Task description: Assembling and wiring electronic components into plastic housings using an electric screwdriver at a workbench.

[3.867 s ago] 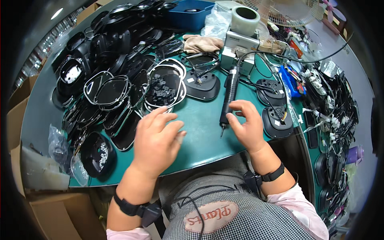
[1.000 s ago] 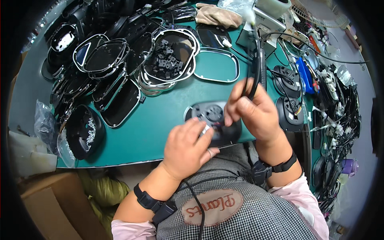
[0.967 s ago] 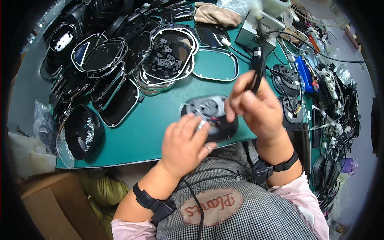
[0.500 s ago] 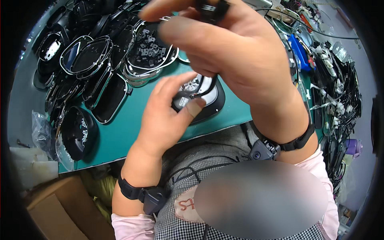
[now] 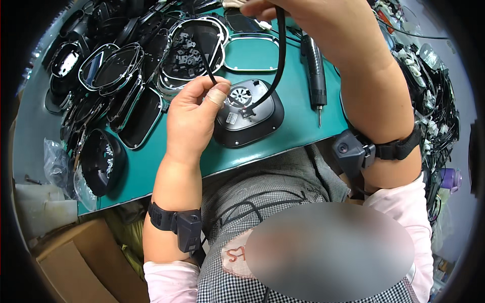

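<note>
A rounded black housing [image 5: 262, 134] with a grey plate and a round vented part lies on the green mat [image 5: 293, 121] in front of me. From a small connector on it, a thick black cable [image 5: 281, 55] rises to the top edge of the view. Up there my right hand [image 5: 303, 20] is closed on the cable, its fingers partly cut off by the edge. At the housing's left side, my left hand [image 5: 194, 113] pinches a black length of cable between thumb and fingers. That length runs up and away from the pinch.
A black electric screwdriver [image 5: 316, 70] lies right of the housing. Beyond are a silver-rimmed frame [image 5: 252, 68] and a rimmed part holding small black clips [image 5: 187, 55]. Several black frames crowd the left. A black shell [image 5: 91, 161] holds screws. Wire bundles [image 5: 434, 111] hang at right.
My right hand has moved up and right, drawing the cable up from the housing. My left hand has shifted from over the housing to its left side and now pinches cable.
</note>
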